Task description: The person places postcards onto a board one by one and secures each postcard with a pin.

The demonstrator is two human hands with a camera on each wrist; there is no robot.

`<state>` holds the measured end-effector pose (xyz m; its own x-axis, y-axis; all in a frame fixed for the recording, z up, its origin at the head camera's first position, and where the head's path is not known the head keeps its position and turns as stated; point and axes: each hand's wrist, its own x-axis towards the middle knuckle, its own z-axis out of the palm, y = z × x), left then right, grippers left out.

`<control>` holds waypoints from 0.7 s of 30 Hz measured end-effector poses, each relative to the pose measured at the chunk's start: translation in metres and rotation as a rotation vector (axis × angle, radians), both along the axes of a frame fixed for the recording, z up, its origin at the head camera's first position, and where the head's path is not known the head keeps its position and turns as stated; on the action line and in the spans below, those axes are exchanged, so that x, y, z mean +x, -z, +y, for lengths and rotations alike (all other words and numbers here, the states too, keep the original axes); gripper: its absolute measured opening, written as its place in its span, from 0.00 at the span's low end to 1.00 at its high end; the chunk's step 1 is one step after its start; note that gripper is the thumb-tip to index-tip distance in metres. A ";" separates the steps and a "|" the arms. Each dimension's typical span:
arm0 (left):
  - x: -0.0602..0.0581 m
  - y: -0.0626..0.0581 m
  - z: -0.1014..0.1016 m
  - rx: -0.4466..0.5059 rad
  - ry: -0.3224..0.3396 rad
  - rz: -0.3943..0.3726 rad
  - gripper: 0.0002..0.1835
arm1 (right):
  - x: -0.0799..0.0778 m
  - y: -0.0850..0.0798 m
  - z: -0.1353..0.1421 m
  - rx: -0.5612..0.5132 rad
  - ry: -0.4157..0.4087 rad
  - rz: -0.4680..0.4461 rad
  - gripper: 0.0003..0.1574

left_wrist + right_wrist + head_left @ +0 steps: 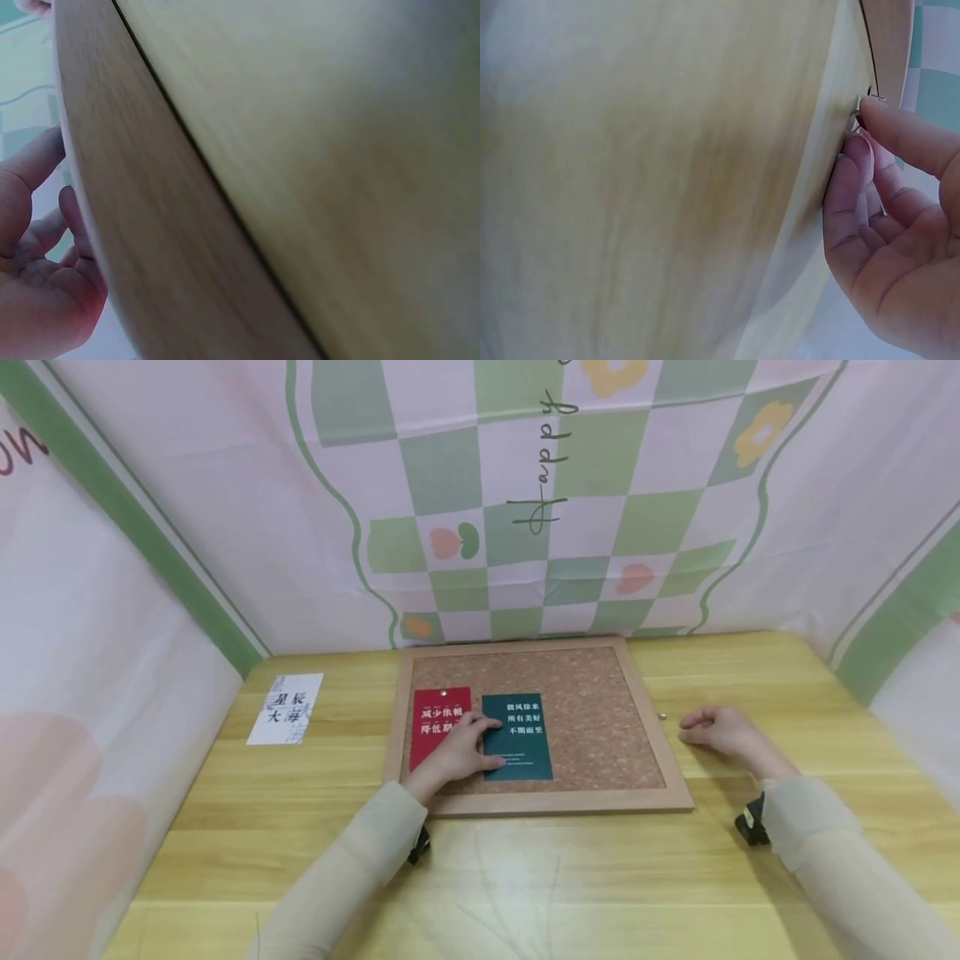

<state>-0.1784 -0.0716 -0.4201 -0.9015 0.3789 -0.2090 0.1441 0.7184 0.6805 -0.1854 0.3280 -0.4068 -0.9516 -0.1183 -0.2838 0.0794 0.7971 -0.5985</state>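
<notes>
A framed cork board (592, 718) lies on the table, with a red card (429, 752) and a dark green card (517, 739) on it, both printed with white characters. A small round thumbtack (443, 692) sits at the red card's top edge. My left hand (457, 747) reaches over the red card, hiding part of it, and rests its thumb and fingertips on the green card's left side. Right of the board, my right hand (723, 739) pinches a small shiny thumbtack (858, 114) between thumb and fingertips. Another tack (662, 716) lies on the table beside the frame.
A white card (285, 710) with black characters lies on the wooden table (525, 877) at the left. Behind the board hangs a checkered green and white cloth (517, 460). Cloth walls stand at both sides.
</notes>
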 end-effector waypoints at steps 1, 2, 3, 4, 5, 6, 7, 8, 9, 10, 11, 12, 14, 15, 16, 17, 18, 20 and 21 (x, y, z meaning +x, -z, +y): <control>0.000 0.000 0.000 0.000 0.000 -0.001 0.33 | 0.000 0.000 0.000 0.000 -0.002 0.007 0.23; 0.000 0.000 0.000 0.001 0.000 -0.001 0.33 | 0.000 0.000 -0.001 0.003 -0.003 0.013 0.22; 0.000 0.000 0.000 0.003 0.000 -0.001 0.33 | 0.000 0.000 -0.001 0.002 -0.004 0.016 0.22; 0.000 0.000 0.000 0.003 0.000 -0.001 0.33 | 0.000 0.001 -0.001 0.001 -0.004 0.019 0.21; 0.000 -0.001 0.000 0.003 -0.001 -0.001 0.33 | 0.000 0.001 -0.001 0.002 -0.004 0.019 0.21; 0.000 -0.001 0.000 0.004 -0.002 -0.001 0.33 | 0.000 0.001 -0.001 0.004 -0.005 0.018 0.21; 0.000 -0.001 0.000 0.005 -0.004 -0.002 0.33 | 0.000 0.001 -0.001 0.009 -0.005 0.018 0.21; 0.000 -0.001 0.000 0.004 -0.004 -0.002 0.33 | 0.000 0.000 -0.001 0.012 -0.005 0.017 0.20; 0.000 -0.001 0.000 0.003 -0.005 -0.003 0.33 | 0.000 0.000 -0.001 0.013 -0.006 0.016 0.20; 0.000 -0.001 0.000 0.001 -0.006 -0.004 0.33 | 0.000 0.001 -0.002 0.016 -0.005 0.016 0.20; 0.000 -0.001 0.000 0.001 -0.006 -0.006 0.33 | 0.000 0.001 -0.002 0.017 -0.006 0.017 0.20; 0.000 -0.001 0.000 -0.001 -0.006 -0.006 0.33 | 0.000 0.001 -0.002 0.018 -0.006 0.018 0.20; 0.000 -0.001 0.000 -0.004 -0.006 -0.007 0.33 | 0.000 0.002 -0.001 0.018 -0.005 0.019 0.20; 0.000 -0.001 0.000 -0.005 -0.006 -0.007 0.33 | 0.000 0.002 -0.001 0.017 -0.003 0.018 0.20; 0.000 -0.002 0.000 -0.006 -0.007 -0.008 0.33 | 0.000 0.002 -0.001 0.016 -0.002 0.015 0.20; 0.000 -0.002 0.000 -0.006 -0.007 -0.008 0.33 | 0.000 0.003 -0.001 0.016 -0.001 0.012 0.20; 0.000 -0.002 0.000 -0.007 -0.007 -0.007 0.33 | -0.001 0.003 0.000 0.017 -0.001 0.010 0.20; 0.000 -0.002 0.000 -0.007 -0.008 -0.009 0.33 | -0.001 0.003 -0.001 0.020 -0.001 0.008 0.20; 0.000 -0.002 0.000 -0.008 -0.008 -0.010 0.33 | -0.001 0.003 -0.001 0.021 -0.003 0.008 0.21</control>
